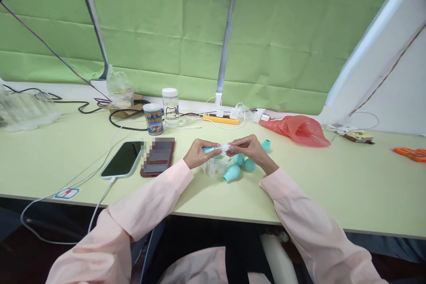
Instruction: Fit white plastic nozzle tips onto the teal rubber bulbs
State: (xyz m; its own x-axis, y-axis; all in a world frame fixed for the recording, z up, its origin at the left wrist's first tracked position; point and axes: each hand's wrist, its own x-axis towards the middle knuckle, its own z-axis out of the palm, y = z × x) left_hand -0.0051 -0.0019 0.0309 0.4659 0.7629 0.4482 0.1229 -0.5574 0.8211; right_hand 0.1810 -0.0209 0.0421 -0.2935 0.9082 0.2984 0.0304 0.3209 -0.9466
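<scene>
My left hand (197, 154) is closed around a teal rubber bulb (209, 149), its fingers and thumb covering part of it. Against the bulb's end, my right hand (251, 148) pinches a small translucent white plastic tip (226, 147). Whether the two parts are joined I cannot tell. Below my hands, several clear plastic tips (215, 167) lie in a small heap on the table. More teal bulbs sit beside them: one bulb (232, 172) toward the front, one (250, 165) under my right hand, and another (266, 145) behind my right wrist.
Two phones, one white-edged (122, 159) and one red-cased (158, 157), lie left of my hands. Behind stand a printed cup (153, 120) and a lidded jar (171, 108). A power strip (221, 119), red plastic bag (296, 131) and orange scissors (411, 154) are farther right.
</scene>
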